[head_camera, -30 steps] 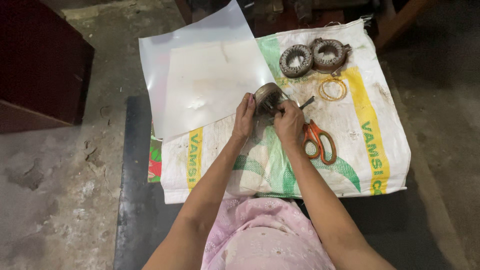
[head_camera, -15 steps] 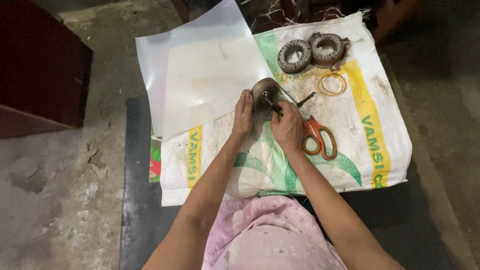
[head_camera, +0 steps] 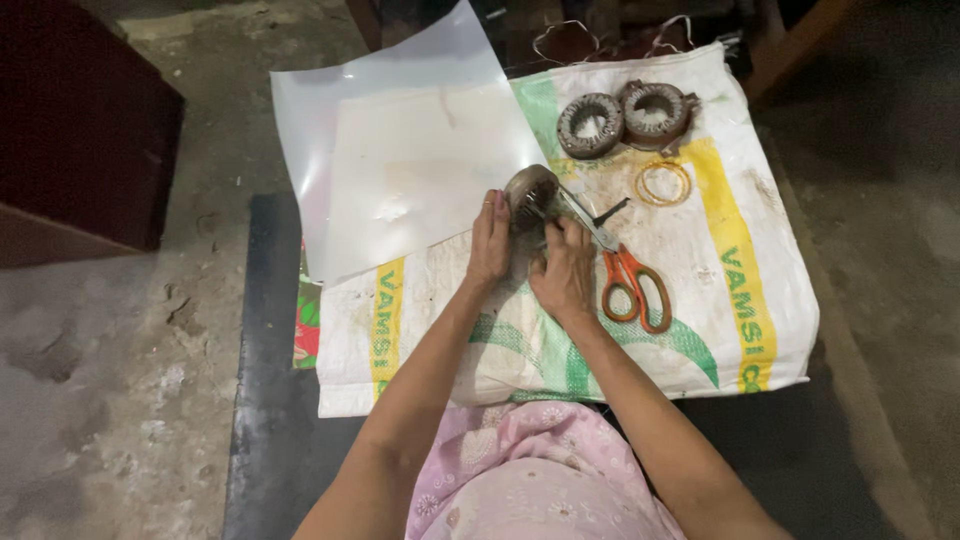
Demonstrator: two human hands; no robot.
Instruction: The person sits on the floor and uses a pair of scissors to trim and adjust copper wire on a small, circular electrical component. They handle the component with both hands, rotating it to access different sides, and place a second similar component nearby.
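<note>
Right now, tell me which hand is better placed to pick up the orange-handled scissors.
Right. The right hand lies directly beside the orange-handled scissors on the woven sack. The left hand steadies the metal stator ring, on the far side from them.

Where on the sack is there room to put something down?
Bare woven sack lies right of the orange scissors, and below the left hand towards its near-left corner. The far edge is crowded: two metal rings, a wire loop and white sheets.
</note>
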